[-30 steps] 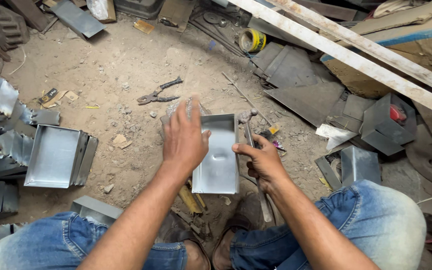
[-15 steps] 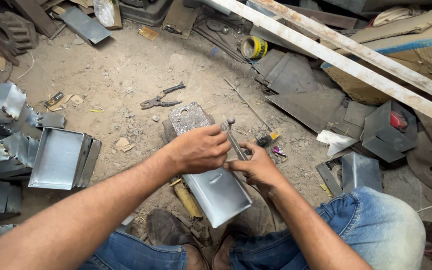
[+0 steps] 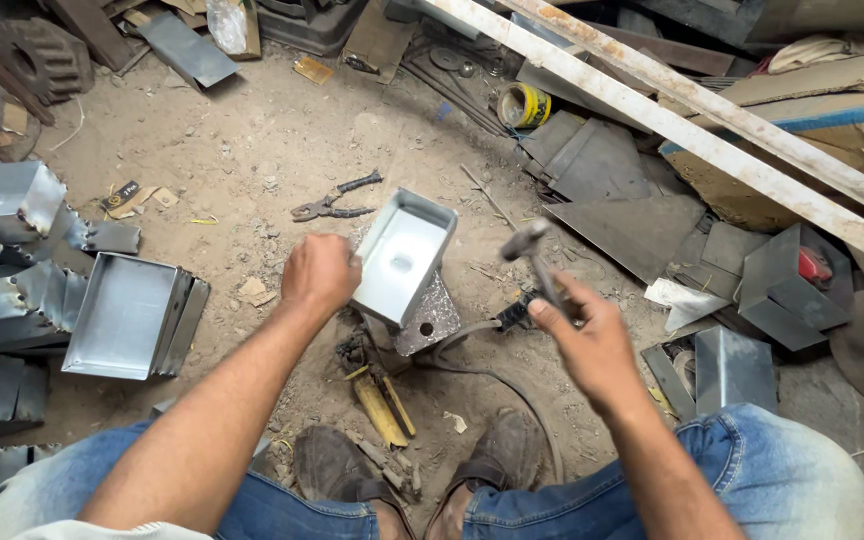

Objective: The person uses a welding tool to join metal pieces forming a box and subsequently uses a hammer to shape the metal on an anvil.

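Shiny folded sheet-metal box (image 3: pixel 404 256) sits tilted on a small grey metal block (image 3: pixel 430 318) on the dirt floor (image 3: pixel 252 140), left hand (image 3: pixel 318 274) closed on its edge. Right hand (image 3: pixel 584 338) grips a raised hammer (image 3: pixel 532 258). Box looks formed; hammering seems unfinished.

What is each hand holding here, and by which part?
The left hand grips the open sheet-metal box by its near left wall, propping it on a metal block. The right hand holds a hammer by its handle, head raised.

Metal workshop: dirt floor (image 3: pixel 282 140), sheet-metal boxes (image 3: pixel 132 315), pliers (image 3: pixel 332 203).
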